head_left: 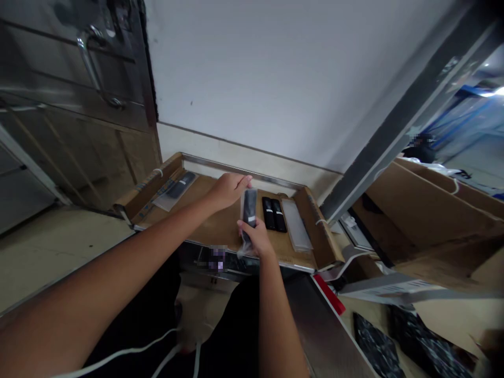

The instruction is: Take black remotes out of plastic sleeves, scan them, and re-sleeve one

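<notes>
Forearms (137,257) outstretched, hands (259,238) at opposite ends of bagged device (249,206)

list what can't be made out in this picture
In the head view:
- White label on the bagged black item: too small to read.
- Part of that item: covered by the right hand.
- Palm of the left hand: hidden by its back.
- Cardboard box at right: cut off by the picture's edge.

Blk devices (249,202) w/ wht labels (252,219), brn cardbd tray (220,223), lt-gray wall (252,79), red strip (329,295), wht cord (129,350)
</notes>
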`<state>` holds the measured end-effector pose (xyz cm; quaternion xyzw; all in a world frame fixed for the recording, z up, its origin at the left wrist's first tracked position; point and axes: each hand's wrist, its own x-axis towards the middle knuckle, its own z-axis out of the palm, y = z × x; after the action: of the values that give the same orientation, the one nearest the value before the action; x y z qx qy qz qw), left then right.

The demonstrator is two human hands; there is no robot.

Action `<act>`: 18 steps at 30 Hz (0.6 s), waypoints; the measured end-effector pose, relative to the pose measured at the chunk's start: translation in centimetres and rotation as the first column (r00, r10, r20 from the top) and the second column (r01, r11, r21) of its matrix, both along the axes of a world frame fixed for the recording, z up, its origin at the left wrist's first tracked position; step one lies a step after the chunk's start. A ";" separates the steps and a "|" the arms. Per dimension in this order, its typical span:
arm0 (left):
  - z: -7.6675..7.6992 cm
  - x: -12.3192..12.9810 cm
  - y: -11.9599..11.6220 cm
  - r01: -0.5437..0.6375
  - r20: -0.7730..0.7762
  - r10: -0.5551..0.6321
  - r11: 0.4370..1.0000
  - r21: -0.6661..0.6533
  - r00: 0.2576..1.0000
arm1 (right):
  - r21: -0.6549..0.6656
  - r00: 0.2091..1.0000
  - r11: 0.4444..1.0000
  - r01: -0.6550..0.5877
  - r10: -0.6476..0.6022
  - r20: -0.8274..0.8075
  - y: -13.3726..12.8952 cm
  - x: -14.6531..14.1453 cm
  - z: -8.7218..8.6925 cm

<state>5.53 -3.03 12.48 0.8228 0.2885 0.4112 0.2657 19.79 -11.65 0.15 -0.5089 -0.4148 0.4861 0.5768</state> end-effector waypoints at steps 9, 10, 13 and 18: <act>-1.5 0.7 0.4 -0.014 -0.088 0.008 0.998 -0.064 0.996 | 0.047 0.995 0.996 0.074 -0.077 0.068 -0.4 0.1 -0.6; -1.5 0.6 0.3 -0.007 -0.106 0.002 0.999 -0.041 0.994 | 0.056 0.995 0.996 0.069 -0.073 0.074 -0.4 0.1 -0.6; -1.2 0.5 0.1 -0.024 -0.178 0.034 0.998 0.055 0.984 | 0.083 0.992 0.992 0.091 -0.097 0.078 -0.3 0.0 -0.8; -0.5 0.4 0.1 0.021 -0.300 0.024 0.989 0.146 0.954 | 0.079 0.988 0.990 0.114 -0.122 0.093 0.0 0.2 -1.1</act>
<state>5.90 -2.96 12.02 0.8931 0.2949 0.3015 0.1567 20.02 -11.68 -0.99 -0.5344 -0.4292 0.4100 0.6017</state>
